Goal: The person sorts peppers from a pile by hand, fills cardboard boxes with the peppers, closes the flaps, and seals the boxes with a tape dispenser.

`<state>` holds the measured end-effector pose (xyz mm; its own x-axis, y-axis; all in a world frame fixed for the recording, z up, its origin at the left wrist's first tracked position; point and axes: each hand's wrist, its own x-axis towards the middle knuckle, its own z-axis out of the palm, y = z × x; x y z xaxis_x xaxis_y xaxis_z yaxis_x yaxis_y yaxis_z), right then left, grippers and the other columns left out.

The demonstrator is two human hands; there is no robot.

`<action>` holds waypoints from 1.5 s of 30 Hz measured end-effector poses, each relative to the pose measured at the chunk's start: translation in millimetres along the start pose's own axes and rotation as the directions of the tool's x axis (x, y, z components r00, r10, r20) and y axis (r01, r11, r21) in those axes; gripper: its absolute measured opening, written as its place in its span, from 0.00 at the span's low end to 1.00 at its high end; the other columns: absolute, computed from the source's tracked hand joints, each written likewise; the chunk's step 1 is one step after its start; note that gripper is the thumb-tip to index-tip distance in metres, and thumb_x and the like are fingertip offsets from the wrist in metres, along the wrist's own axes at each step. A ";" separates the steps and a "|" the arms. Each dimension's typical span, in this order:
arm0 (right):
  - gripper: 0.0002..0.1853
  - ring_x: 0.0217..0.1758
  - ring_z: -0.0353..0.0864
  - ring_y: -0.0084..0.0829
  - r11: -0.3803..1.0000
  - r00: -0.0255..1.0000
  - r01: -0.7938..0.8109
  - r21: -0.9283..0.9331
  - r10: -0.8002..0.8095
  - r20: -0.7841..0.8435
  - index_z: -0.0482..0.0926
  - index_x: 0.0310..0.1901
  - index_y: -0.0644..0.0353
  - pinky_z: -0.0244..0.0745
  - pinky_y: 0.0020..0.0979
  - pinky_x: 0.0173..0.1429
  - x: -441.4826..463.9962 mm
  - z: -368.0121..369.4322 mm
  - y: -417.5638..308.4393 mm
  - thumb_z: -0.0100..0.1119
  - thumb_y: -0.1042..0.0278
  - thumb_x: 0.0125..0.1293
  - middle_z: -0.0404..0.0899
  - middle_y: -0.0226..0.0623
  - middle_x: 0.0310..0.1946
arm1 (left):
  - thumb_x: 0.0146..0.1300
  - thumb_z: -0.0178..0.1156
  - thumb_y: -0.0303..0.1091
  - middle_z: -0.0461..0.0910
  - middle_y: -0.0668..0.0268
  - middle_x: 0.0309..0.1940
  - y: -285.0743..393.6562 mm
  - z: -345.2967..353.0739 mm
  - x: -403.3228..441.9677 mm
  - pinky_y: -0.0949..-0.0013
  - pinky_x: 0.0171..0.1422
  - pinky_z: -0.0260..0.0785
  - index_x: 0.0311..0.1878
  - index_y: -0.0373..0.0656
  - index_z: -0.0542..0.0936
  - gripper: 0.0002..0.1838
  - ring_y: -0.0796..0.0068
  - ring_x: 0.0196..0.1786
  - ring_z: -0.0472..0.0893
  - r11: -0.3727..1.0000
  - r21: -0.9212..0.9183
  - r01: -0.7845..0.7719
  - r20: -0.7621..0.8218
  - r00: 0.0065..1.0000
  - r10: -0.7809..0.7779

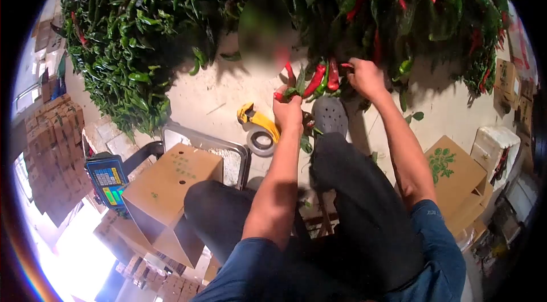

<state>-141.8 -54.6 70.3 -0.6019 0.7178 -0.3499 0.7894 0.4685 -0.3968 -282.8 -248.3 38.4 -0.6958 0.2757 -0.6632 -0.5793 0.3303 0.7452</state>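
My left hand (pixel 289 111) is closed around a chili pepper (pixel 279 96), red with some green showing; part of it is hidden by the fingers. To its right, my right hand (pixel 366 79) pinches the end of a small red chili pepper (pixel 346 65). Between the two hands, red chili peppers (pixel 316 81) and a green one lie on the pale floor, just beyond the grey clog (pixel 330 117) on my foot. A large pile of mostly green chili peppers (pixel 122 51) spreads across the far side, with red ones mixed in at the right.
A yellow tape dispenser (pixel 265 122) and a roll of tape (pixel 261 141) lie left of my left forearm. A cardboard box (pixel 171 182) stands on a scale platform (pixel 242 159), with its display (pixel 106 181) beside it. Another printed box (pixel 456 174) is at my right.
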 end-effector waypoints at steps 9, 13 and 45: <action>0.19 0.50 0.85 0.51 0.899 0.966 -0.238 0.368 0.258 -0.004 0.85 0.50 0.59 0.79 0.45 0.56 -24.2 16.7 11.2 0.66 0.58 0.61 0.86 0.51 0.45 | 0.54 0.68 0.29 0.86 0.63 0.35 23.7 -5.4 -19.4 0.64 0.44 0.72 0.42 0.32 0.83 0.13 0.71 0.37 0.81 0.994 0.106 0.011 -0.245 0.970 0.016; 0.16 0.50 0.85 0.53 0.946 0.962 -0.275 0.170 0.271 0.042 0.85 0.44 0.61 0.79 0.48 0.55 1.8 23.1 -50.9 0.64 0.57 0.62 0.86 0.51 0.43 | 0.56 0.69 0.28 0.84 0.68 0.32 25.1 5.2 -5.8 0.74 0.42 0.73 0.49 0.34 0.85 0.17 0.78 0.33 0.80 0.944 0.206 -0.258 0.324 0.928 0.183; 0.17 0.28 0.78 0.19 0.316 0.945 -0.306 0.898 0.216 0.246 0.81 0.44 0.63 0.69 0.22 0.30 -71.3 -78.2 16.2 0.72 0.61 0.59 0.85 0.35 0.34 | 0.47 0.66 0.40 0.79 0.50 0.55 88.9 3.6 64.2 0.51 0.64 0.70 0.49 0.42 0.86 0.23 0.50 0.60 0.78 -0.112 0.866 -0.487 0.499 0.834 0.238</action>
<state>-76.6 -57.9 155.1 -0.4278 0.6529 -0.6250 0.3247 -0.5343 -0.7805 -377.4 -197.9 61.8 -0.5059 0.7586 -0.4107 0.7712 0.6111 0.1787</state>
